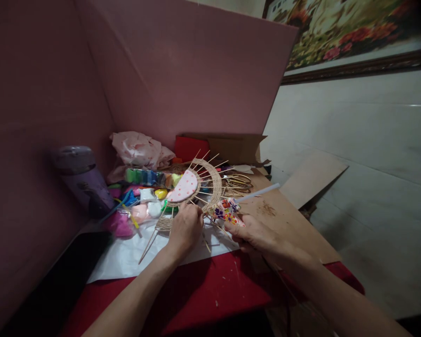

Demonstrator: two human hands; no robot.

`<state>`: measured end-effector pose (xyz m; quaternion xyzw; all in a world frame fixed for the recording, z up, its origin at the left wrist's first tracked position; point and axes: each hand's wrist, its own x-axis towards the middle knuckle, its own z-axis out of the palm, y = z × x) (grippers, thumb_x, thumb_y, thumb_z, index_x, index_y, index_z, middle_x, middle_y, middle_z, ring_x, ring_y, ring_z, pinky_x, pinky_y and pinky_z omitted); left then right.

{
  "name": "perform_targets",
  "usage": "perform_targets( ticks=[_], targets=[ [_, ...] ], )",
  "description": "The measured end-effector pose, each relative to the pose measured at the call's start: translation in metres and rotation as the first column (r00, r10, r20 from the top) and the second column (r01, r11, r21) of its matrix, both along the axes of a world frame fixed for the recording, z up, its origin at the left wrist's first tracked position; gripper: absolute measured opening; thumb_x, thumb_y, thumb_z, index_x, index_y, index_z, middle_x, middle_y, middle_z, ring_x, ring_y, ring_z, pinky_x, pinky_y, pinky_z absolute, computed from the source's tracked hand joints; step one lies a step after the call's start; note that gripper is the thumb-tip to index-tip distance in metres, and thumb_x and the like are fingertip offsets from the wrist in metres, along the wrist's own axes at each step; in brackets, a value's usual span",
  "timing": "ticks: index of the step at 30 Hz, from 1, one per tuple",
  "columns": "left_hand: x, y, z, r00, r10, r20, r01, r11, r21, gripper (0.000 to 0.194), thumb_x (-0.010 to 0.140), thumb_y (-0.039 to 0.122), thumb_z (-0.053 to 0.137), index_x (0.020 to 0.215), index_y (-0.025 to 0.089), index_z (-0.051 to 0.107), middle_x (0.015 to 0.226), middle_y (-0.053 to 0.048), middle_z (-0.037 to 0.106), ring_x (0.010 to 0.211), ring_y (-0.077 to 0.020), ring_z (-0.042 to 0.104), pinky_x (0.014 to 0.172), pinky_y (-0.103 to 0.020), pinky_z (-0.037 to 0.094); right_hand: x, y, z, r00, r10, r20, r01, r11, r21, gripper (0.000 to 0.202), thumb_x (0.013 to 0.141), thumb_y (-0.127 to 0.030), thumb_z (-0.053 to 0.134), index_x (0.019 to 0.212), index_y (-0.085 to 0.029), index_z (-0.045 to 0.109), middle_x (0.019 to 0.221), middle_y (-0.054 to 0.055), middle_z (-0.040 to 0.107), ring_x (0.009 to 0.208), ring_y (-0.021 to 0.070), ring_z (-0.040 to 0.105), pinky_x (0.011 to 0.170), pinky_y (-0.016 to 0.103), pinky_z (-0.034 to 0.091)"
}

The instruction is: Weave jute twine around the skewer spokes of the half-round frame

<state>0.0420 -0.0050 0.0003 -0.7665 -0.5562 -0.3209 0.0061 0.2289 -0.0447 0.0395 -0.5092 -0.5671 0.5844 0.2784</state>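
My left hand (185, 230) pinches the lower edge of the woven stick fan (199, 185), held tilted just above the white paper (126, 257) on the worktop (203, 290). My right hand (254, 236) has its fingers closed around a flower-patterned glue gun (227, 210), its tip touching the fan's rim.

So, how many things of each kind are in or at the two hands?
Hands: 2, left hand and right hand
Woven fan: 1, at the left hand
Glue gun: 1, in the right hand
Total: 4
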Motion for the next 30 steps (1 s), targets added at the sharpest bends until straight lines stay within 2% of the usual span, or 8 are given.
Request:
perform_targets(
  ticks=[5, 9, 20, 30],
  targets=[
    [0.0004, -0.0003, 0.0002, 1.0, 0.002, -0.012, -0.002, 1.0, -0.005, 0.011, 0.079, 0.013, 0.05, 0.072, 0.017, 0.057, 0.074, -0.007, 0.059, 0.083, -0.0211, 0.051, 0.07, -0.031, 0.042, 0.0014, 0.0016, -0.0042, 1.0, -0.003, -0.031, 0.003, 1.0, 0.0, 0.042, 0.073, -0.059, 0.057, 0.075, -0.02, 0.043, 0.051, -0.007, 0.04, 0.036, 0.0033, 0.026, 0.031, 0.017, 0.015],
    [0.0005, -0.0003, 0.0004, 1.0, 0.002, -0.02, -0.002, 1.0, -0.012, 0.012, 0.079, 0.013, 0.049, 0.072, 0.016, 0.058, 0.075, -0.007, 0.059, 0.083, -0.0208, 0.052, 0.07, -0.031, 0.042, 0.0027, 0.0023, -0.0054, 1.0, 0.007, 0.005, -0.007, 1.0, -0.015, 0.043, 0.072, -0.06, 0.057, 0.071, -0.02, 0.041, 0.049, -0.008, 0.039, 0.035, 0.0033, 0.026, 0.03, 0.017, 0.016],
    [0.0008, 0.0007, -0.0009, 1.0, 0.0, -0.026, 0.0, 1.0, 0.006, 0.01, 0.079, 0.013, 0.051, 0.072, 0.016, 0.058, 0.074, -0.006, 0.06, 0.082, -0.0207, 0.052, 0.069, -0.03, 0.042, 0.0001, -0.0022, -0.0024, 1.0, -0.019, 0.007, 0.019, 1.0, -0.007, 0.041, 0.075, -0.059, 0.054, 0.084, -0.021, 0.043, 0.054, -0.008, 0.039, 0.037, 0.0039, 0.026, 0.031, 0.017, 0.015],
    [0.0009, -0.0004, 0.0003, 1.0, 0.004, -0.023, -0.004, 1.0, -0.001, 0.011, 0.079, 0.013, 0.05, 0.072, 0.017, 0.058, 0.074, -0.006, 0.059, 0.081, -0.0205, 0.051, 0.068, -0.03, 0.042, 0.0003, -0.0011, -0.0012, 1.0, 0.003, 0.002, -0.003, 1.0, -0.004, 0.04, 0.075, -0.058, 0.056, 0.08, -0.021, 0.043, 0.051, -0.008, 0.037, 0.037, 0.0043, 0.026, 0.031, 0.018, 0.016]
  ],
)
